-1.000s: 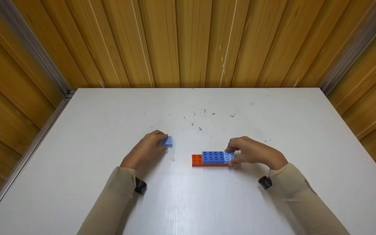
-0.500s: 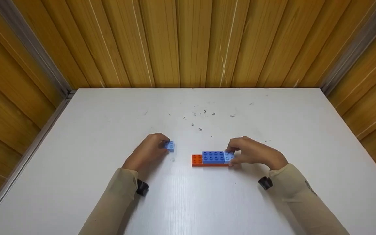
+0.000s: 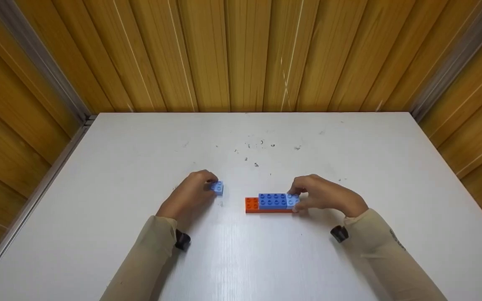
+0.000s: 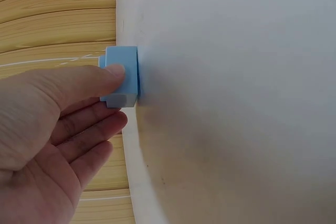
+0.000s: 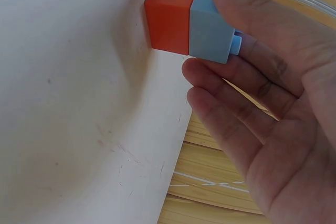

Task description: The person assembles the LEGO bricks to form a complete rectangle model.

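In the head view my left hand (image 3: 188, 194) pinches a small light blue toy brick (image 3: 219, 188) left of the middle. The left wrist view shows the thumb lying along one face of this brick (image 4: 125, 72), its studs turned toward the palm. My right hand (image 3: 326, 195) pinches another light blue brick (image 3: 292, 201), which sits on the right end of a long orange-red brick (image 3: 252, 205). Beside it on the same base is a darker blue brick (image 3: 273, 201). At the base's left end the orange studs are bare. The right wrist view shows the light blue brick (image 5: 210, 32) flush on the orange brick (image 5: 170, 17).
A white table (image 3: 241, 259) carries the bricks, with dark specks and scuffs behind them. Wood-patterned panels (image 3: 247, 54) stand along the back and both sides. Each wrist wears a small black device (image 3: 182, 240).
My left hand, with its light blue brick, has moved slightly toward me and to the right, then stayed nearly still. The right hand and the brick stack have stayed in place.
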`<state>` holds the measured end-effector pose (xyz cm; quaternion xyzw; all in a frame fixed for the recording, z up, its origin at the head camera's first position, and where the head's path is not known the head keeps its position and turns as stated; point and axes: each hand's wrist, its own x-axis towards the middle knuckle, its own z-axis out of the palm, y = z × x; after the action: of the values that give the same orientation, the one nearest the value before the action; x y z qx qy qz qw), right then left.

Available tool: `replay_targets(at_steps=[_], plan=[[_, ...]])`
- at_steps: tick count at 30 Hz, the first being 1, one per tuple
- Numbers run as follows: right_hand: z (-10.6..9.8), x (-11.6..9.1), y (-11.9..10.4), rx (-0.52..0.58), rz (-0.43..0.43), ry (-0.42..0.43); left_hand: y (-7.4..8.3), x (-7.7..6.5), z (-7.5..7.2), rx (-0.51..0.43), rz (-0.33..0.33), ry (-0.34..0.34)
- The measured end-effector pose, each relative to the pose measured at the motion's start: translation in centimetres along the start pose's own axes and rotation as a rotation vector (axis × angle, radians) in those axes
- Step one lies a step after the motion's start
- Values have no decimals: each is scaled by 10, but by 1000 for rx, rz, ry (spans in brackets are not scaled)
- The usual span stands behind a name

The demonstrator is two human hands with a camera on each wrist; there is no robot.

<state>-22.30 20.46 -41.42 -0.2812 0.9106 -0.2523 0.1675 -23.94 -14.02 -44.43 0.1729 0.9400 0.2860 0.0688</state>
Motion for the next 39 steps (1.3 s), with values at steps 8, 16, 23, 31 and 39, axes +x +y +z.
replay_targets(at_steps=[8,16,23,31,39], plan=[[1,-1,0,-26,-28,13,7,-4,-3,-17,-4,-9],[0,0,0,-14,-13,4,12,-4,-3,-58,-41,-12],[-1,-1,-1,7,13,-1,15,-1,-4,-37,13,-6],[0,1,1,20,0,-4,18,-3,-7,-54,74,3],[1,1,2,33,12,-12,23,-2,-6,-51,107,14]])
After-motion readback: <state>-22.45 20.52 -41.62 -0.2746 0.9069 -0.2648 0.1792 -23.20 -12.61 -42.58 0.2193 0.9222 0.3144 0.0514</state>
